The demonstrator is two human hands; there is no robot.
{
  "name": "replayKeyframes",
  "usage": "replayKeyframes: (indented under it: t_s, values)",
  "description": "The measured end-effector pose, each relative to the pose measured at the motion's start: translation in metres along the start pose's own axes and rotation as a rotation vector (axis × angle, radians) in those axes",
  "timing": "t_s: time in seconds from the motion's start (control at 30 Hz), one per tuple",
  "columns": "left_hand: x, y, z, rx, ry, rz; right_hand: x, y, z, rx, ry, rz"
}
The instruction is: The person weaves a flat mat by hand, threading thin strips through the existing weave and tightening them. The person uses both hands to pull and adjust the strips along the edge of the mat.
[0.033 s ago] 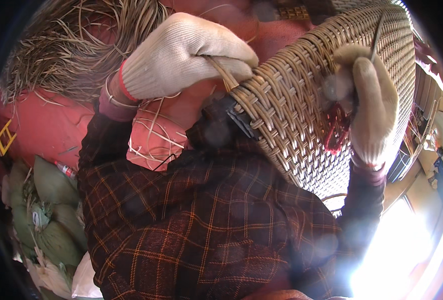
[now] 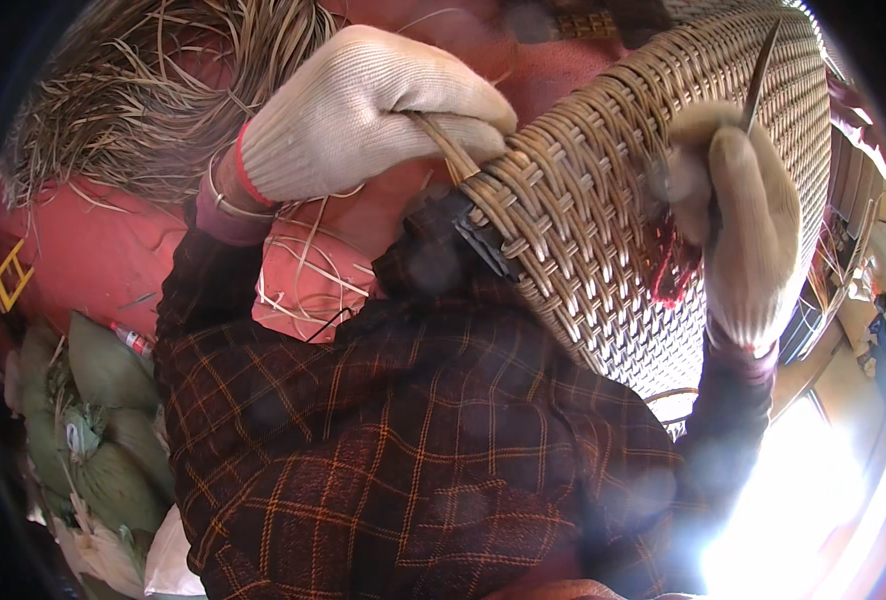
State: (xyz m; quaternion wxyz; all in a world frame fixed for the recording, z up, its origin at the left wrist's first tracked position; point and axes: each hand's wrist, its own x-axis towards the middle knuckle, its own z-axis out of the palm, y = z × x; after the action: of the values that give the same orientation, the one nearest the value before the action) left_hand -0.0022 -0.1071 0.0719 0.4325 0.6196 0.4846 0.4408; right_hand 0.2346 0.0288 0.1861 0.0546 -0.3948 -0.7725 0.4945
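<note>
A woven wicker panel [image 2: 603,215] in brown synthetic strands slants across the right half, with a thick wrapped edge. At its near left corner my left hand [image 2: 378,110], in a white knit glove with a red cuff, is closed in a pinch on flat brown strips [image 2: 450,150] that run to the edge. My right hand [image 2: 748,215], gloved too, is raised in front of the panel's face, its fingers closed round a narrow pointed blade [image 2: 762,75] that points up. The blade's lower end is hidden in the glove. Red threads [image 2: 675,268] hang beside that hand.
A big bundle of loose brown strips [image 2: 173,90] lies at the upper left on a red surface [image 2: 93,250]. There too are a yellow plastic frame [image 2: 11,275] and pale strip scraps [image 2: 313,275]. Green sacks [image 2: 113,420] stand at the lower left. Strong light glares at the lower right.
My right hand has shifted slightly down and to the right, and the blade with it, now showing its side more broadly. The left hand keeps its pinch in place.
</note>
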Motion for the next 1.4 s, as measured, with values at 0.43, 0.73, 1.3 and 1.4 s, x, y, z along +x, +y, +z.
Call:
replayKeyframes:
  t_s: [0.43,0.73,1.3,1.4]
  values:
    - [-0.019,0.028,0.031,-0.326,0.233,-0.352,-0.042,-0.043,-0.007,0.328,-0.665,0.856]
    - [-0.031,0.030,0.046,-0.332,0.327,-0.264,-0.054,-0.058,0.002,0.426,-0.528,0.985]
    - [-0.037,0.046,0.060,-0.168,0.485,-0.180,-0.056,-0.056,0.030,0.691,-0.347,0.959]
    - [-0.037,0.048,0.062,-0.220,0.507,-0.247,-0.058,-0.047,0.028,0.789,-0.338,0.962]
